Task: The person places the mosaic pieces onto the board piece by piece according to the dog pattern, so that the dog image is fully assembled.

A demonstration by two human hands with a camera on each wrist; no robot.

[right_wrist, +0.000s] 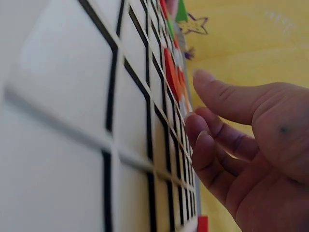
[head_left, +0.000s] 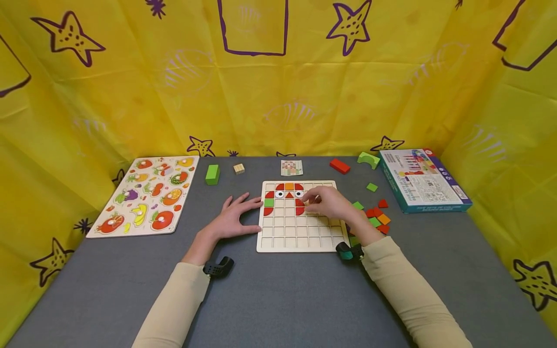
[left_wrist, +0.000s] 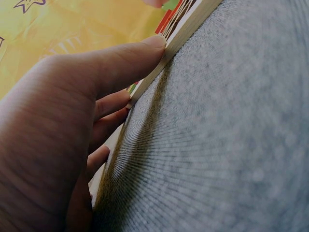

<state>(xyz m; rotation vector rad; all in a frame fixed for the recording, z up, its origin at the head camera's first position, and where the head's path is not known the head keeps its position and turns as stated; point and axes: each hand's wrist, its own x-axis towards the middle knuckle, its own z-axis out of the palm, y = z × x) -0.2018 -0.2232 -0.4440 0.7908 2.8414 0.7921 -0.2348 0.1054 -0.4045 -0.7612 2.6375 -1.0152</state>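
Near first: on the grey cloth-covered desk (head_left: 278, 299), I have the left hand (head_left: 235, 218) spread, thumb and fingertips against the left edge of the pale wooden grid board (head_left: 285, 232). Right hand (head_left: 328, 203) half-curled over the board, thumb and fingers apart, no piece visible between them, tips by a red curved-edge tile (head_left: 300, 211) in the grid. I read the step as setting tiles, with that one just placed or being adjusted (can't tell which); next move seems to call for a fresh tile from the loose red, green and orange tiles (head_left: 383, 219) at the board's right. Beyond the board, a small printed picture card (head_left: 291, 167); far right, a teal-sided printed cardboard box (head_left: 428, 179), lettering too small for me to read. No brand legible.
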